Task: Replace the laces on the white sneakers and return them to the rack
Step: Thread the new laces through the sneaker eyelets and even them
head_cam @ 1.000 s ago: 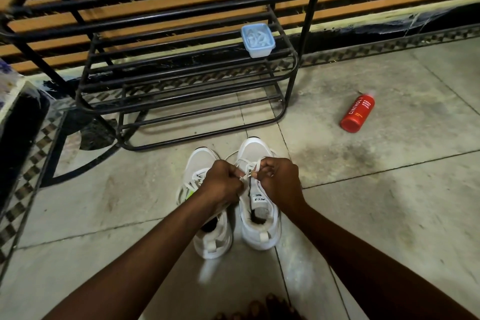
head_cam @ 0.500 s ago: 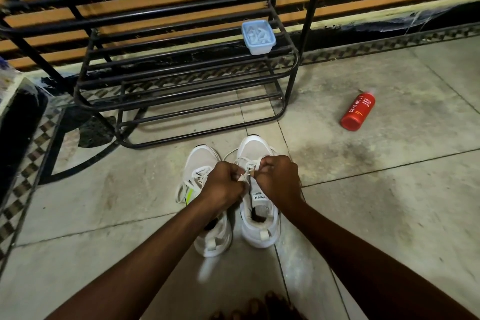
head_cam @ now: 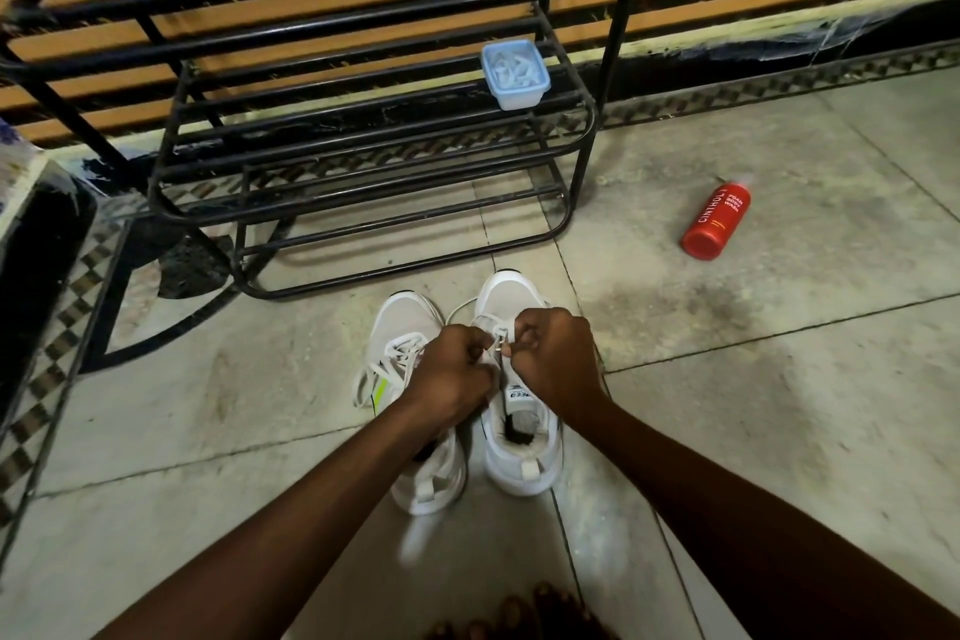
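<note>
Two white mesh sneakers (head_cam: 406,323) stand side by side on the tiled floor (head_cam: 727,405), just near of the black metal-bar rack (head_cam: 363,161). The left hand (head_cam: 457,374) and right hand (head_cam: 558,359), fingers curled, pinch the white lace (head_cam: 497,339) over the right sneaker (head_cam: 524,455). A pale blue square plastic tub (head_cam: 514,74) on the rack holds whitish bits. A red cylindrical bottle (head_cam: 717,221) lies far right.

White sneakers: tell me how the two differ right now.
The left hand and right hand pinch lace on the bottle-side sneaker; the other sneaker is ungripped. The other sneaker shows crossed laces; hands hide the bottle-side sneaker's. Both are white, toes toward the rack.
</note>
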{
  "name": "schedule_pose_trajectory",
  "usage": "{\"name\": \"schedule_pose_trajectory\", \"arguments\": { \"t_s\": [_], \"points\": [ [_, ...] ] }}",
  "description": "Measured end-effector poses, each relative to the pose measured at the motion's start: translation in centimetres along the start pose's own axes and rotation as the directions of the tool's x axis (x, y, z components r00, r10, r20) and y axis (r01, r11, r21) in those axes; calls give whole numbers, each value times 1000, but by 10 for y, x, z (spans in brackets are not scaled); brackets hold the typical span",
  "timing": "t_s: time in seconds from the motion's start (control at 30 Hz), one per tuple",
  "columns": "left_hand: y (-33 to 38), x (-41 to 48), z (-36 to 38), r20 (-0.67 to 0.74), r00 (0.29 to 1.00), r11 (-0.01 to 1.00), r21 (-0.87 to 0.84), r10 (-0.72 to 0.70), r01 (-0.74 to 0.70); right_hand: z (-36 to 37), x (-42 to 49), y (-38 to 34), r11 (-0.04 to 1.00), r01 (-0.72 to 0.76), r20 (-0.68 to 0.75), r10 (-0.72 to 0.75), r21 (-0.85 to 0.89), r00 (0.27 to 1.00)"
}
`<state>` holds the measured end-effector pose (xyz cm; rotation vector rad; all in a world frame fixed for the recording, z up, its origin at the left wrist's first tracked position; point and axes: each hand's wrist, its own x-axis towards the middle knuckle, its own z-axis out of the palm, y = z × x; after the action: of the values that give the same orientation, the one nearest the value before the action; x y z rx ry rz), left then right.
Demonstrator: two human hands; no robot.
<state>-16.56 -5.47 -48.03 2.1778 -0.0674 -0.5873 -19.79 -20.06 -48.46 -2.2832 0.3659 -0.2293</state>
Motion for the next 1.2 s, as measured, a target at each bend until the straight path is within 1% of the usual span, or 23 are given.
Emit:
{"name": "schedule_pose_trajectory", "arguments": {
  "t_s": [0.07, 0.1, 0.13, 0.17, 0.2, 0.23, 0.27, 0.33, 0.37, 0.4, 0.43, 0.5, 0.57, 0.67, 0.77, 0.87, 0.93, 1.0, 1.03, 1.1, 1.13, 1.17, 1.2],
  "points": [
    [4, -3, 0, -2, 1000, 1000, 18, 21, -21, 3, 1, -2, 976, -197, -9, 199, 90, 980],
    [5, -4, 0, -9, 1000, 999, 26, 30, -30, 5, 0, -4, 956, -272, -12, 275, 111, 961],
    [6, -5, 0, -19, 999, 999, 33, 33, -32, 6, 0, -4, 945, -306, -15, 310, 114, 951],
    [6, -5, 0, -27, 999, 998, 49, 32, -31, 7, 0, -5, 948, -302, -17, 305, 105, 952],
    [6, -5, 0, -30, 999, 998, 59, 32, -30, 7, 0, -4, 965, -250, -20, 252, 76, 968],
    [6, -4, 0, -27, 999, 998, 59, 29, -28, 6, -1, -4, 988, -152, -29, 152, 18, 988],
    [6, -3, 0, -18, 999, 998, 55, 27, -26, 5, -2, -3, 998, -19, -47, 17, -61, 999],
    [6, -2, -1, 8, 999, 998, 50, 38, -39, 3, -3, -3, 950, 222, -41, -237, -218, 971],
    [7, -2, -1, 16, 999, 997, 51, 49, -50, 4, -1, -1, 920, 288, -24, -305, -266, 952],
    [8, -3, -1, 15, 998, 998, 43, 54, -54, 6, 2, 4, 909, 317, -9, -332, -269, 943],
    [8, -3, -2, 12, 999, 998, 27, 48, -49, 8, 4, 6, 934, 286, 4, -292, -216, 956],
    [8, -3, -2, 0, 1000, 999, -50, 4, -4, 11, 7, 13, 987, 150, 0, -150, -59, 989],
    [5, 1, -2, -45, 999, 996, -88, -18, 14, 14, 6, 18, 995, 36, 31, -39, 96, 999],
    [6, 4, -3, -117, 993, 1000, 25, 12, -9, 17, 5, 19, 964, -42, 82, 21, 262, 996],
    [11, 8, -2, -141, 986, 984, 165, 88, -64, 17, 8, 23, 958, -67, 77, 47, 279, 996],
    [23, 12, -5, -91, 989, 951, 295, 119, -87, 21, 10, 30, 950, -64, 62, 47, 306, 997],
    [27, 15, -7, -11, 992, 895, 432, 128, -111, 21, 9, 33, 946, -46, 63, 27, 322, 998],
    [27, 13, -6, 70, 985, 814, 557, 155, -167, 23, 9, 40, 956, -17, 66, -3, 293, 998],
    [26, 11, -6, 101, 978, 749, 630, 182, -204, 24, 9, 43, 964, 17, 77, -39, 264, 996],
    [27, 8, -7, 154, 949, 546, 788, 274, -285, 27, 10, 47, 982, 86, 109, -105, 170, 988],
    [27, 6, -9, 168, 933, 452, 838, 318, -305, 28, 11, 48, 985, 94, 130, -113, 146, 985],
    [28, 5, -13, 169, 919, 391, 866, 357, -311, 28, 11, 47, 985, 87, 150, -109, 149, 983],
    [30, 4, -19, 159, 904, 361, 878, 397, -313, 27, 11, 46, 984, 72, 165, -99, 160, 981]
  ]
}}
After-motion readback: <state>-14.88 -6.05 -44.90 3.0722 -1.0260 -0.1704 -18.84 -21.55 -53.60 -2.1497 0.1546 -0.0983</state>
